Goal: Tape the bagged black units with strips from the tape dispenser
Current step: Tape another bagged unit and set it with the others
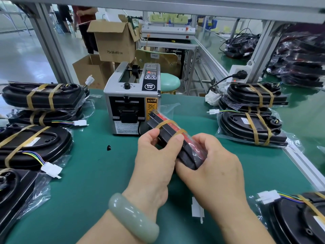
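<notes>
The green desk [98,173] carries almost everything here. Stacks of bagged black units [44,99], each crossed by two tan strips, fill its left edge, and more stacks [253,127] sit along its right edge, with one further unit [299,219] at the near right corner. The tape dispenser [131,101] stands at the middle of the far edge, its outlet facing the person; no strip can be made out waiting there.

The unit in hand [177,138] is held up on edge above the desk's centre, just in front of the dispenser, with a red stripe along its upper face and two tan strips [167,123] already over it. The left hand [156,150] clamps its near side, thumb pressing the closer strip down. The right hand [209,164] is closed around the lower end, cupping it from beneath.

Judging by the moulded shell, the unit is stiff and fairly light, but the clear bag looks slippery and loose, so the firm plastic edges are the place to hold, not the film. The trailing wires and white connector [197,208] seem best left unpulled.

A small black fragment [109,147] lies left of centre.
</notes>
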A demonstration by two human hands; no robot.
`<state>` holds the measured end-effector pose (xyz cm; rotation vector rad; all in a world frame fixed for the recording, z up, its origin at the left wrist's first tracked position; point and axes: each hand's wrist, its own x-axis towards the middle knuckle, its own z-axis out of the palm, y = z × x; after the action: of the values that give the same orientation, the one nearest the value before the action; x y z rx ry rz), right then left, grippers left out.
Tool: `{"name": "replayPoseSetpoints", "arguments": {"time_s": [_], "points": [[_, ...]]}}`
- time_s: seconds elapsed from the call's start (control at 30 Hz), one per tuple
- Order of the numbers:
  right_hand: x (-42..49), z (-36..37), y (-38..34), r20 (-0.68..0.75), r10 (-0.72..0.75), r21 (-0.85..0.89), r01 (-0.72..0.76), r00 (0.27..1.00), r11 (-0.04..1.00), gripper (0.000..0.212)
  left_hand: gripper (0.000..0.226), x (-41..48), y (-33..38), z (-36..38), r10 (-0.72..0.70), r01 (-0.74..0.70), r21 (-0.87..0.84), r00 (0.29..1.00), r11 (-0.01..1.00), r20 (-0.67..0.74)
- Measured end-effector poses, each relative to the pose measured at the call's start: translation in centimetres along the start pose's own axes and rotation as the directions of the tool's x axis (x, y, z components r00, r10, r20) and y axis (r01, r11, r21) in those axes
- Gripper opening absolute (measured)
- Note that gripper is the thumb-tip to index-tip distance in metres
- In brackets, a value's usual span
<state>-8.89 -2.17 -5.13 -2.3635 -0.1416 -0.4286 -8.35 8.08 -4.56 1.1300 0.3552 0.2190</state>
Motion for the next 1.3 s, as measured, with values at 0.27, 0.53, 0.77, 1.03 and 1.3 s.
{"name": "replayPoseSetpoints", "arguments": {"time_s": [0.27,0.53,0.77,1.03,1.3], "points": [[0.5,-1.1,0.9,0.046,-0.029,0.059,0.027,0.999,0.998,0.042,0.077,0.0,2.1,-3.9,0.247,-0.559,0.631,0.820,0.539,0.516],[1.2,-3.7,2.0,0.192,-0.177,0.260,0.124,0.965,0.958,0.103,0.056,3.1,4.0,-4.4,0.340,-0.739,0.667,0.654,0.097,0.675],[2.0,-5.2,4.2,0.340,-0.231,0.594,-0.018,0.911,0.804,0.088,0.043,3.9,2.8,-5.8,0.285,-0.499,0.605,0.862,0.620,0.419],[1.9,-2.1,2.2,-0.022,-0.242,0.592,0.208,0.970,0.779,0.049,0.077,3.2,5.5,-6.2,0.135,-0.574,0.620,0.783,0.535,0.608],[1.5,-0.7,1.5,-0.130,-0.426,0.554,0.422,0.895,0.718,0.104,0.031,3.2,7.6,-1.3,0.083,-0.246,0.512,0.944,0.823,0.320]]}}
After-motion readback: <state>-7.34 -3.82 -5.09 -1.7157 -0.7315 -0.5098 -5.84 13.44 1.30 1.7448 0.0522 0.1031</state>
